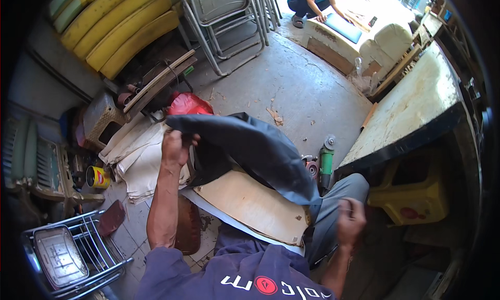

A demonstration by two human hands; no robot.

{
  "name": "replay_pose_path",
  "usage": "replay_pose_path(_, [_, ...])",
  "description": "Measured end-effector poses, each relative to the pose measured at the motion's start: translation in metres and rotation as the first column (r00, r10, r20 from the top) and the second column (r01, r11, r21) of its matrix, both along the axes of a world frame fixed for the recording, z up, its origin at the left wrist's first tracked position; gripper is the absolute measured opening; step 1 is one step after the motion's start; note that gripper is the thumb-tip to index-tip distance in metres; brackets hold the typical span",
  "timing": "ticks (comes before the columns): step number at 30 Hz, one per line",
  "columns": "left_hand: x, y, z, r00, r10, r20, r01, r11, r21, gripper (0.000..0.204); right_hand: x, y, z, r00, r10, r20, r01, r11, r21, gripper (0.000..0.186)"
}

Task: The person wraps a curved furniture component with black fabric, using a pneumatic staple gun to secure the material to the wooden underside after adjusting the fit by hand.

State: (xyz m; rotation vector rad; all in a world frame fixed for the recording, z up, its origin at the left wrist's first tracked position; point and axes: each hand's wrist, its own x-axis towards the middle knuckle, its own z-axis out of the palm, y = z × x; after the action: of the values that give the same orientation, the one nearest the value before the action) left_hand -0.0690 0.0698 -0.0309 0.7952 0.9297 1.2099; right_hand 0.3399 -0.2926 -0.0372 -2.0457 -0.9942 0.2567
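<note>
My left hand (176, 146) is raised at the centre left, its fingers wrapped round the end of a black pliable sheet (250, 141) that drapes in folds to the right. Beneath the sheet, a curved tan board (250, 206) lies across my lap on a pale layer, its upper part hidden by the black material. My right hand (350, 216) is by my right knee, just right of the board, fingers loosely bent and apart with nothing visible in them.
White cloths (140, 164), a red bundle (190, 103) and angle grinders (326, 162) lie around me. A pale table (401, 112) and yellow stool (411, 196) stand right; folding chairs (219, 8), yellow cushions (120, 39) and a metal rack (104, 248) surround the floor. A crouching co-worker (312, 0) handles a blue pad.
</note>
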Motion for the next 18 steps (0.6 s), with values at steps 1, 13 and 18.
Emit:
replay_pose_path(1, [-0.004,0.013,0.004,0.994,0.032,0.107,-0.038,0.998,0.051,0.021,-0.035,0.025,0.009,0.974,0.201,-0.108,-0.211,0.973,-0.091,0.033])
replay_pose_path(13, [-0.181,-0.014,0.026,0.181,0.801,-0.571,-0.744,0.491,0.453,0.073,-0.058,0.087,-0.04,0.802,-0.049,-0.596,-0.042,0.99,-0.137,0.028])
replay_pose_path(18, [0.025,-0.125,-0.016,0.95,-0.121,0.287,0.116,0.993,0.033,0.061,-0.06,0.115,-0.032,0.728,0.081,-0.681,0.12,0.962,0.244,0.029])
